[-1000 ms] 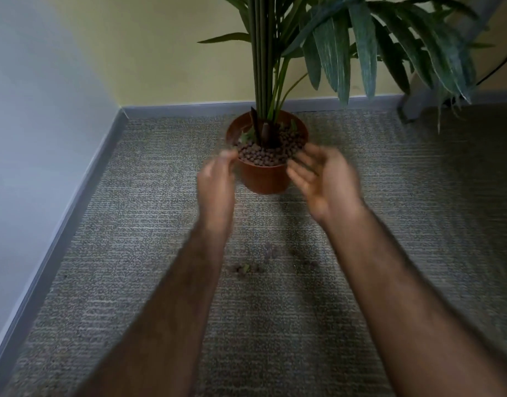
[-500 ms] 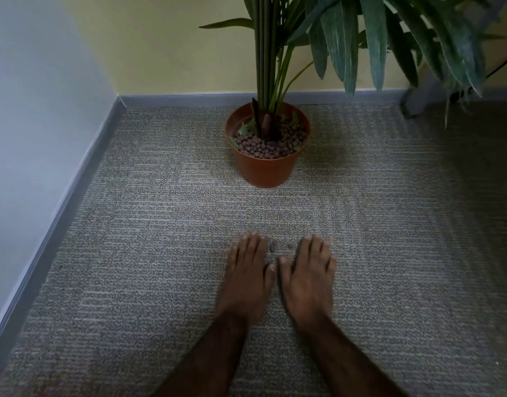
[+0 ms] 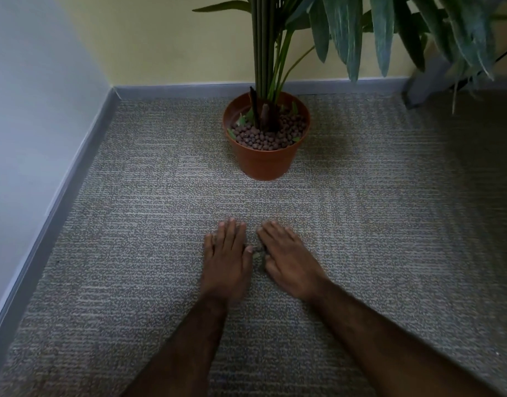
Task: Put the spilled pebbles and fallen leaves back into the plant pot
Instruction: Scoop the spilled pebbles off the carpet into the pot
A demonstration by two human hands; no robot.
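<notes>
A terracotta plant pot stands on the grey carpet near the back wall, filled with brown pebbles and a few green leaf bits around the stems. My left hand and my right hand lie palm down on the carpet well in front of the pot, side by side with fingers pointing away. In the narrow gap between them lie a few spilled pebbles and a leaf scrap, touched by both thumbs. Neither hand holds anything that I can see.
A grey skirting board runs along the left wall and the back wall. Long green plant leaves hang over the upper right. A dark cable and a grey object sit at the back right corner.
Both hands came down from the pot's rim to the carpet, flat over the spill. Since half a second ago they have spread slightly apart, the right one angling outward.
</notes>
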